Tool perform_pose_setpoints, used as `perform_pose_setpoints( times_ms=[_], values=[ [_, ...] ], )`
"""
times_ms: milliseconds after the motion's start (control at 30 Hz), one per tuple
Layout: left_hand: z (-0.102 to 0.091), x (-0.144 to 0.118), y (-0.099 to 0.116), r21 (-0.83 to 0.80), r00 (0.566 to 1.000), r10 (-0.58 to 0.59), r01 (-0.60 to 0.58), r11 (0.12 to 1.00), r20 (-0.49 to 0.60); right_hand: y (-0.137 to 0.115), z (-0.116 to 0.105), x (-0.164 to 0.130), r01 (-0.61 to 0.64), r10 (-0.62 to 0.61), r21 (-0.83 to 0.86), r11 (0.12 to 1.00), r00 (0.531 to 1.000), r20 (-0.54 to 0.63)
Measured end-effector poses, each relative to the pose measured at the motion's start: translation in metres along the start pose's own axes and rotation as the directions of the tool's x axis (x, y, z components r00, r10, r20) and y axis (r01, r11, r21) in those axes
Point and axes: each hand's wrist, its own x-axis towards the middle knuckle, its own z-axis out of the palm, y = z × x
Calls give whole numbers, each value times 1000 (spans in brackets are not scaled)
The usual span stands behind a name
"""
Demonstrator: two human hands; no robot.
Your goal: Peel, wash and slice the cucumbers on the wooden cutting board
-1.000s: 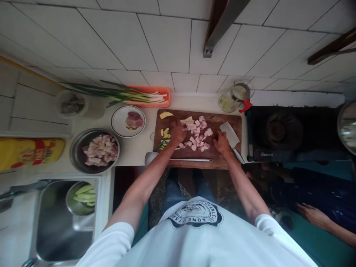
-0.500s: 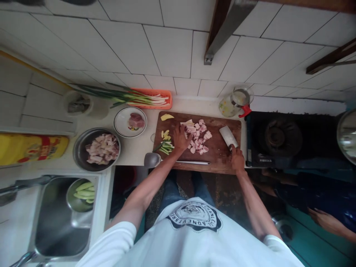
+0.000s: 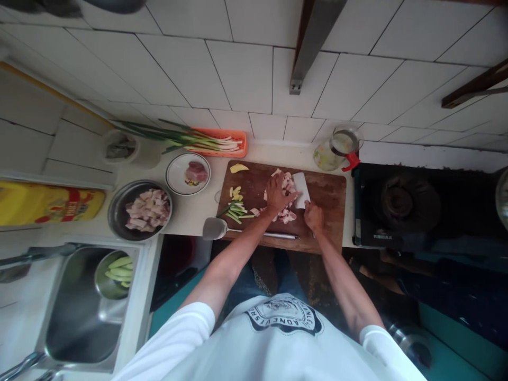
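Small pale-pink chunks of meat [image 3: 289,183] lie heaped right of the frame's centre, partly hidden. Just right of them, the cleaver's [image 3: 301,189] broad whitish blade points up-frame.

Gripping a cleaver [image 3: 301,186] by its handle in the right hand [image 3: 314,216], with the blade right beside a pile of cut meat [image 3: 286,216] on the wooden board [image 3: 328,196]. Got the left hand [image 3: 279,192] spread over that pile, hiding part of it. Can also see chopped scallions [image 3: 237,212], ginger slices [image 3: 236,194] and, under the left forearm, a metal spatula [image 3: 215,228]. Further left, got a steel bowl [image 3: 116,212] of meat chunks.
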Motion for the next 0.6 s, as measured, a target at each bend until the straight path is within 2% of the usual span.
perform_pose_setpoints(
  times_ms=[100,167,467,600],
  values=[
    [8,2,7,1,999,-22,22,1000,-38,-28,0,7,11,-11,18,1000,1000,9],
    [13,2,11,-2,996,-40,40,999,-74,-35,0,11,38,-39,28,999,999,25],
    [30,-5,29,-37,983,-66,61,997,-170,-19,8,28,228,-240,219,949,970,32],
    [28,-7,41,-36,984,-56,50,998,-167,-12,5,22,188,-218,364,912,975,42]
  ],
)
